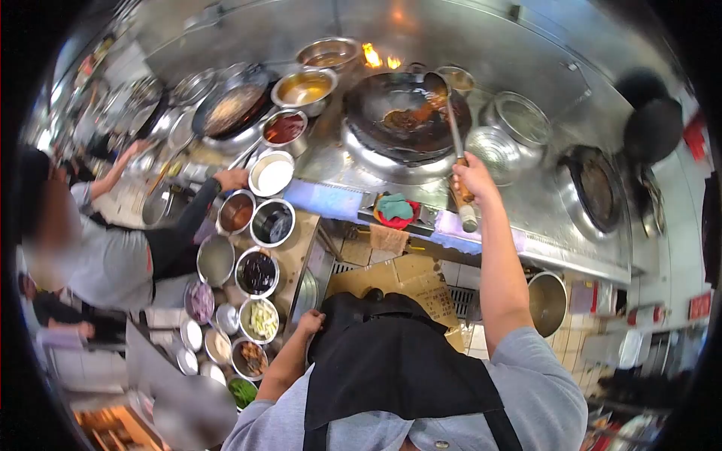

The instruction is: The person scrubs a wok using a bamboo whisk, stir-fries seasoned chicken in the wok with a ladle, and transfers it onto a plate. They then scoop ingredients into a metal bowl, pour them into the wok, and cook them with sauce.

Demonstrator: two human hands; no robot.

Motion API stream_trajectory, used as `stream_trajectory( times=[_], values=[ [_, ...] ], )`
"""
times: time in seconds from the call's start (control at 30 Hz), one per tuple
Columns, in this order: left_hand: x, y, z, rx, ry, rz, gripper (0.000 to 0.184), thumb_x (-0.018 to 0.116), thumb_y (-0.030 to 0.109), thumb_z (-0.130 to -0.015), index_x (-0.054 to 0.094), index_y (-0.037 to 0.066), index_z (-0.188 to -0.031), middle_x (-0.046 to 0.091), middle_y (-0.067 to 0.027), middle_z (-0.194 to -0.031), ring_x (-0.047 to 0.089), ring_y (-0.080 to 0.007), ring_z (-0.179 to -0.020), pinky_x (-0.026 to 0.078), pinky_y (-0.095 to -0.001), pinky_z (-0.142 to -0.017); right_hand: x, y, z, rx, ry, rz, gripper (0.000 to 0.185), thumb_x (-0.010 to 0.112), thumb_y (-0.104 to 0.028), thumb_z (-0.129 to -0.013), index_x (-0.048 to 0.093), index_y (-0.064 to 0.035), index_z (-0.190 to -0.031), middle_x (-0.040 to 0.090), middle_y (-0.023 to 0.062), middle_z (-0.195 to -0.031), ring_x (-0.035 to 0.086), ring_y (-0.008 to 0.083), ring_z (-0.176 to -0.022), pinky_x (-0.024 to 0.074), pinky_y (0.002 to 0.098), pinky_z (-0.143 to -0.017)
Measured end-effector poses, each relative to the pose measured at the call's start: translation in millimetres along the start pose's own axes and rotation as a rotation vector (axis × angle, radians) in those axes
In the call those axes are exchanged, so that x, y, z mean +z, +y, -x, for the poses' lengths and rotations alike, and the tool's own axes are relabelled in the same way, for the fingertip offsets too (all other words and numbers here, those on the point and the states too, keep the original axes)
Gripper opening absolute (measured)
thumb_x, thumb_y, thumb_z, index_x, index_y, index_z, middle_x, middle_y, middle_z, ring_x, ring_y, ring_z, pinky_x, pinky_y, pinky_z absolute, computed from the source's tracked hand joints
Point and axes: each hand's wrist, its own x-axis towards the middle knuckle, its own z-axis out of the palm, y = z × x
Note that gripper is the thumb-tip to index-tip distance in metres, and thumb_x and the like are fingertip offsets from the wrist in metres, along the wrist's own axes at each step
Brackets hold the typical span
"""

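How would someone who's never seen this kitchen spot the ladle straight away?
Find the large dark wok with flames beyond it. The ladle has its dark, rounded head over the wok's right side, and its metal shaft runs down to the person's right hand. That long shaft sets it apart from the small round bowl behind.

The right hand [475, 178] holds a ladle [454, 129] over a wok [368, 109]; the left hand [310, 322] is near bowls [240, 323].

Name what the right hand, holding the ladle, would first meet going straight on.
The right hand would probably meet the wok at its right rim, though depth is unclear and it might pass above.
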Motion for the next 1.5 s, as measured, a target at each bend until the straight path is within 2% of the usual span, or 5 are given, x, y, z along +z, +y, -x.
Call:
stream_trajectory(
  times=[0.43, 0.8, 0.97, 1.13, 1.5],
  values=[
    [157.2, -67.6, 167.3, -0.377, 0.092, 0.27, 0.042, 0.054, 0.045, -0.082, 0.062, 0.007, -0.095, 0.067, -0.0131, -0.085, 0.064, -0.0238, -0.084, 0.048, -0.0371, -0.078, 17.9, 17.3, -27.4, -0.306, 0.103, 1.475, 0.05, 0.054, -0.027, -0.086, 0.044, -0.0167, -0.133, 0.054, 0.0199, -0.116, 0.054, 0.0363, -0.104, 0.0435, 0.0489, -0.086],
    [148.2, -25.9, 280.7, -0.199, 0.716, 0.56, 0.027, 0.061, 0.031, -0.083, 0.059, 0.006, -0.093, 0.065, -0.0111, -0.086, 0.062, -0.0271, -0.083, 0.047, -0.0367, -0.074, 327.9, 126.6, 211.4, -0.443, -1.239, 0.755, 0.056, 0.065, -0.031, -0.081, 0.048, -0.0035, -0.127, 0.066, 0.0152, -0.085, 0.065, 0.0212, -0.076, 0.0491, 0.0316, -0.072],
    [133.0, -38.9, 310.8, -0.175, 0.905, 0.778, 0.021, 0.059, 0.022, -0.088, 0.057, 0.002, -0.095, 0.063, -0.0092, -0.085, 0.063, -0.0161, -0.071, 0.049, -0.0305, -0.067, 462.9, 201.9, 247.6, 0.291, -1.207, 0.151, 0.018, 0.061, -0.013, -0.087, 0.055, -0.0017, -0.098, 0.057, 0.0028, -0.068, 0.054, 0.0106, -0.054, 0.0422, 0.021, -0.045],
    [156.8, -77.0, 321.0, -0.11, 0.929, 1.306, 0.017, 0.057, 0.022, -0.089, 0.055, 0.007, -0.096, 0.061, -0.0013, -0.087, 0.061, -0.0102, -0.07, 0.044, -0.0235, -0.059, 504.6, 207.1, 258.0, -0.808, -1.297, 0.735, 0.033, 0.061, -0.028, -0.085, 0.056, 0.0023, -0.098, 0.062, 0.0091, -0.076, 0.061, 0.0179, -0.065, 0.049, 0.0325, -0.059],
    [237.5, -72.9, 422.2, -0.298, 0.656, 1.882, 0.022, 0.054, 0.033, -0.089, 0.056, 0.013, -0.099, 0.062, -0.0014, -0.1, 0.058, -0.0104, -0.087, 0.047, -0.0273, -0.068, 608.5, 243.2, 210.3, -0.112, -1.511, 0.6, 0.028, 0.047, -0.029, -0.095, 0.056, -0.0037, -0.101, 0.062, 0.0065, -0.078, 0.06, 0.0137, -0.062, 0.0457, 0.0233, -0.05]
  ],
)
